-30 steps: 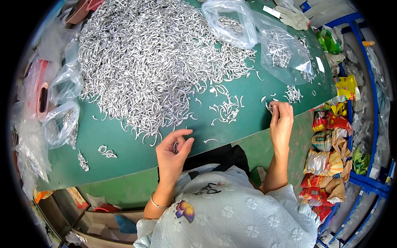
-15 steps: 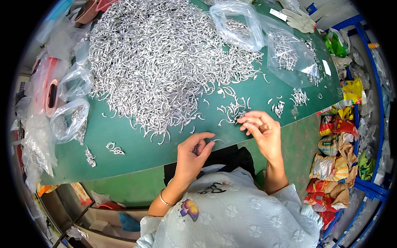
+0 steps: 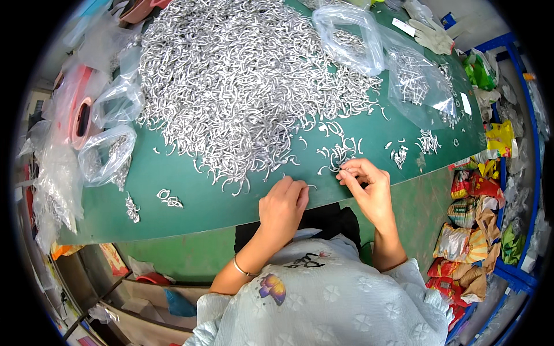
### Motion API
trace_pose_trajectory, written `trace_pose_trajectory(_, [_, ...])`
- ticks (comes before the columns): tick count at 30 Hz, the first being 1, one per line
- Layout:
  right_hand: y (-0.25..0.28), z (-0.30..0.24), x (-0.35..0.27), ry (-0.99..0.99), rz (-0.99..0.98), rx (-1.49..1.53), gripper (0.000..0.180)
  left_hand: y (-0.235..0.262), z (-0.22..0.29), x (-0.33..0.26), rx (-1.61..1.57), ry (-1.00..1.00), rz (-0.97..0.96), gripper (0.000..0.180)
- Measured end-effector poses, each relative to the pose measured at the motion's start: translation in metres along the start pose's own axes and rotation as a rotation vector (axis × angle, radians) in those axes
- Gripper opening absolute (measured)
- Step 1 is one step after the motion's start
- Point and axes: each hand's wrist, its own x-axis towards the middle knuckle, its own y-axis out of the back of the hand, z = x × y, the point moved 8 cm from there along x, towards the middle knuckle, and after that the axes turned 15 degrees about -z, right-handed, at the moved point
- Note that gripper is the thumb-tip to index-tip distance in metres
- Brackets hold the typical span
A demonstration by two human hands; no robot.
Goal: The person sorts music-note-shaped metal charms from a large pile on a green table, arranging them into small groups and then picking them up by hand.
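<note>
A big heap of small silver metal hooks [image 3: 242,81] covers the far half of the green table [image 3: 190,196]. My left hand [image 3: 283,207] rests near the table's front edge, fingers curled, with a thin hook at its fingertips. My right hand [image 3: 366,187] is just to its right, thumb and fingers pinched on a small metal hook from a loose scatter of hooks [image 3: 340,153]. The two hands are close but apart.
Clear plastic bags with hooks lie at the left [image 3: 107,153] and far right [image 3: 415,86]. A pink tape roll [image 3: 78,115] sits left. Small hook clusters [image 3: 167,199] lie near the front. Colourful packets [image 3: 467,230] pile on the right; blue rack [image 3: 519,173] beyond.
My right hand has come left from the table's right side to the loose hooks in front of me. My left hand has shifted right toward it.
</note>
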Motion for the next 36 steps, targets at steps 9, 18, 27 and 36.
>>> trace_pose_trajectory(9, [-0.026,-0.037,0.026,0.238,0.014,-0.491,0.012,0.013,-0.011,-0.01,-0.129,0.108,0.065,0.015])
trace_pose_trajectory(18, [-0.053,-0.03,0.068,0.201,0.071,-0.672,0.013,0.018,-0.015,-0.015,-0.116,0.113,0.051,0.011])
trace_pose_trajectory(27, [-0.047,-0.015,0.061,0.006,-0.09,-0.193,0.004,0.022,-0.02,-0.027,-0.161,0.097,0.116,0.012])
trace_pose_trajectory(36, [-0.084,-0.024,0.052,0.038,-0.346,0.206,0.004,0.024,-0.034,-0.028,-0.418,0.199,0.138,0.038])
